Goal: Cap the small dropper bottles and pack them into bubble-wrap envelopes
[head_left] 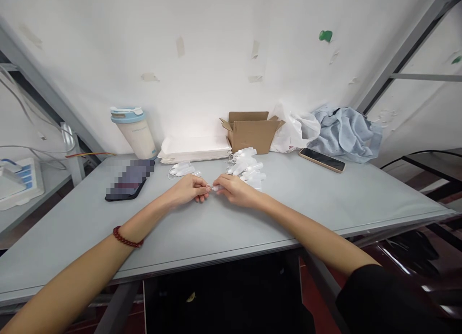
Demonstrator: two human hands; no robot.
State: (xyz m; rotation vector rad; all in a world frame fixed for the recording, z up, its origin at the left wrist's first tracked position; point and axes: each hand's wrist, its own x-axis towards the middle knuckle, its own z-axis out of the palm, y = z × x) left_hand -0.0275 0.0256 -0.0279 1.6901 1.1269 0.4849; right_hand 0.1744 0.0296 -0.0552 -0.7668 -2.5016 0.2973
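Observation:
Both my hands meet over the middle of the grey table. My left hand has its fingers curled in a pinch at one end of a small white plastic tube. My right hand is closed round the other end of the same tube. Just behind my right hand lies a heap of several similar small white tubes. A smaller group of the same tubes lies behind my left hand. A red bead bracelet is on my left wrist.
An open cardboard box stands at the back by the wall, with a white flat tray stack and a lidded cup to its left. A dark phone lies left, another phone right, near a plastic bag and blue cloth.

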